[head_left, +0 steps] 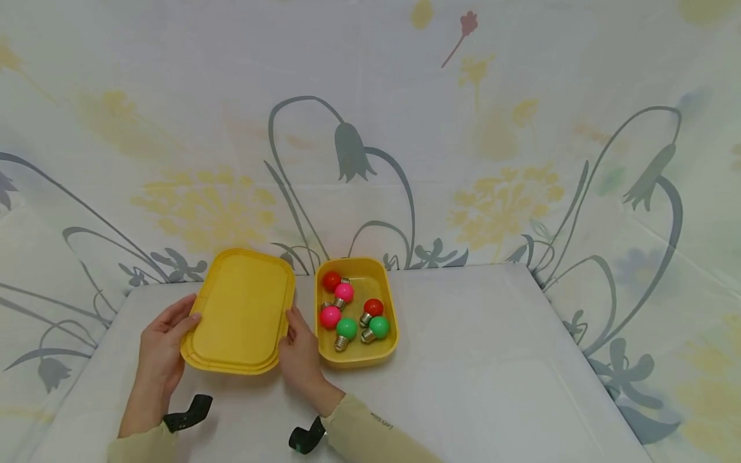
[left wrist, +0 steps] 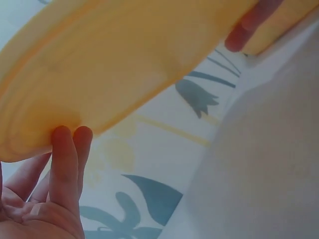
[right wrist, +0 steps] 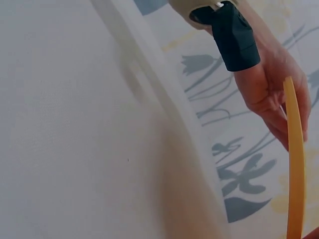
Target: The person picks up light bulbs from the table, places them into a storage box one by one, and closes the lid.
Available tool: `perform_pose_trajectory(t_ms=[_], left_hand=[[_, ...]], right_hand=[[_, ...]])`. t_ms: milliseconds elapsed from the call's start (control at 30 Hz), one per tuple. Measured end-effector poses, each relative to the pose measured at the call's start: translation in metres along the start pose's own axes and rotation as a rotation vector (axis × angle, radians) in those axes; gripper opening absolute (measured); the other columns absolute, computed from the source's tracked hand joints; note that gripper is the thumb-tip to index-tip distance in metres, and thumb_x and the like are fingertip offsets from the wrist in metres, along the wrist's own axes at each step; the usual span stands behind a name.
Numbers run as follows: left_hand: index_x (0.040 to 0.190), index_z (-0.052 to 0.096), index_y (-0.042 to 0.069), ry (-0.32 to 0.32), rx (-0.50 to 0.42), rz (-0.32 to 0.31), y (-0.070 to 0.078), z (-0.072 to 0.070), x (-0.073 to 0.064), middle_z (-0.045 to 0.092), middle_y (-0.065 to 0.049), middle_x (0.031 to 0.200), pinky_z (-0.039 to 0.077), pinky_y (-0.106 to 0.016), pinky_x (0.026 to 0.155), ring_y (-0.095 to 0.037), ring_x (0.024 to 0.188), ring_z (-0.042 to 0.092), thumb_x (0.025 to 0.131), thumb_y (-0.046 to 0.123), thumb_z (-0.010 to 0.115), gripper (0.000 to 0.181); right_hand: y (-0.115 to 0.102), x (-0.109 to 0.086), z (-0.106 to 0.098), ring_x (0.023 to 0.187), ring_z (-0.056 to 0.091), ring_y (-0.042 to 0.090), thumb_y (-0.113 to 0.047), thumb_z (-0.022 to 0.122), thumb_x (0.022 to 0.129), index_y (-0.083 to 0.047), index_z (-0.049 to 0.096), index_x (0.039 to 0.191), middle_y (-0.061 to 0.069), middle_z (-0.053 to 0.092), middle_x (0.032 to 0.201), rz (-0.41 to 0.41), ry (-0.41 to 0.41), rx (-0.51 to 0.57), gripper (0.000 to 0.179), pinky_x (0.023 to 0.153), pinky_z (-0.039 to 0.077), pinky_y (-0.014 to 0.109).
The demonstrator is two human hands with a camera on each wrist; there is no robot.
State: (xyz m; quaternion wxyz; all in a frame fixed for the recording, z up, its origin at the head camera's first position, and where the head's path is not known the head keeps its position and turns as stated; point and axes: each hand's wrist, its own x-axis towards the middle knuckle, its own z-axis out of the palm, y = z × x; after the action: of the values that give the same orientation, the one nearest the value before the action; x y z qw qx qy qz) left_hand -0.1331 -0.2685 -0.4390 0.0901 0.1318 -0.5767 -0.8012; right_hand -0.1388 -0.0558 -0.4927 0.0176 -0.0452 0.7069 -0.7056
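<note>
The yellow lid point(head_left: 242, 312) is held just left of the open yellow box point(head_left: 356, 352), lifted off the white tabletop point(head_left: 475, 373). The left hand point(head_left: 164, 341) grips its left edge and the right hand point(head_left: 301, 350) its right edge, fingers point(left wrist: 67, 164) curled round the rim. The box holds six coloured bulbs point(head_left: 346, 329) (red, pink, green). The step in hand looks like handling the lid beside the box; any next move calls for keeping it level and lining up its rim.

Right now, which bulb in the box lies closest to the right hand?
The lower pink bulb, by the box's left wall, nearest the right hand; the other pink one sits farther back.
</note>
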Motion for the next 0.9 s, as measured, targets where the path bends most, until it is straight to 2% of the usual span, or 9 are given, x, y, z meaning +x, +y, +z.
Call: perform_pose_trajectory(t_ms=[233, 467, 600, 767, 900], left_hand=[[0.14, 0.057, 0.006, -0.008, -0.01, 0.051, -0.001, 0.002, 0.0, 0.069, 0.01, 0.11, 0.054, -0.02, 0.077, -0.005, 0.096, 0.069, 0.09, 0.005, 0.072, 0.052], [0.138, 0.059, 0.006, 0.008, 0.005, 0.046, -0.008, 0.006, 0.0, 0.07, 0.011, 0.108, 0.053, -0.019, 0.078, -0.005, 0.097, 0.068, 0.09, 0.005, 0.072, 0.049], [0.135, 0.062, 0.009, 0.015, 0.032, 0.034, -0.012, 0.007, -0.002, 0.069, 0.012, 0.108, 0.053, -0.017, 0.079, -0.003, 0.095, 0.068, 0.092, 0.011, 0.072, 0.045], [0.132, 0.065, 0.01, -0.028, -0.025, 0.058, -0.015, 0.005, -0.006, 0.07, 0.011, 0.112, 0.052, -0.017, 0.082, -0.004, 0.098, 0.067, 0.094, 0.02, 0.07, 0.04], [0.134, 0.064, 0.009, -0.102, -0.107, 0.108, -0.014, 0.005, -0.011, 0.069, 0.008, 0.118, 0.051, -0.019, 0.084, -0.007, 0.103, 0.067, 0.097, 0.019, 0.065, 0.038]], right_hand=[[-0.011, 0.005, -0.009, 0.14, 0.039, 0.021, 0.011, 0.048, 0.097, 0.002, 0.04, 0.148, 0.011, 0.031, 0.159, -0.099, -0.026, 0.019, 0.052, 0.105, 0.039, 0.032], [-0.014, 0.006, -0.023, 0.138, 0.043, 0.023, 0.008, 0.049, 0.097, 0.003, 0.042, 0.147, 0.009, 0.034, 0.157, -0.107, -0.025, -0.002, 0.051, 0.104, 0.04, 0.033], [-0.016, 0.005, -0.03, 0.137, 0.044, 0.024, 0.008, 0.049, 0.096, 0.004, 0.043, 0.146, 0.009, 0.036, 0.156, -0.122, -0.025, -0.028, 0.051, 0.103, 0.041, 0.032], [-0.019, 0.006, -0.035, 0.134, 0.048, 0.024, 0.009, 0.05, 0.095, 0.004, 0.045, 0.144, 0.01, 0.039, 0.154, -0.132, -0.02, -0.048, 0.05, 0.101, 0.043, 0.032], [-0.021, 0.006, -0.035, 0.135, 0.046, 0.024, 0.009, 0.05, 0.094, 0.005, 0.046, 0.143, 0.01, 0.04, 0.154, -0.125, -0.024, -0.091, 0.05, 0.101, 0.043, 0.032]])
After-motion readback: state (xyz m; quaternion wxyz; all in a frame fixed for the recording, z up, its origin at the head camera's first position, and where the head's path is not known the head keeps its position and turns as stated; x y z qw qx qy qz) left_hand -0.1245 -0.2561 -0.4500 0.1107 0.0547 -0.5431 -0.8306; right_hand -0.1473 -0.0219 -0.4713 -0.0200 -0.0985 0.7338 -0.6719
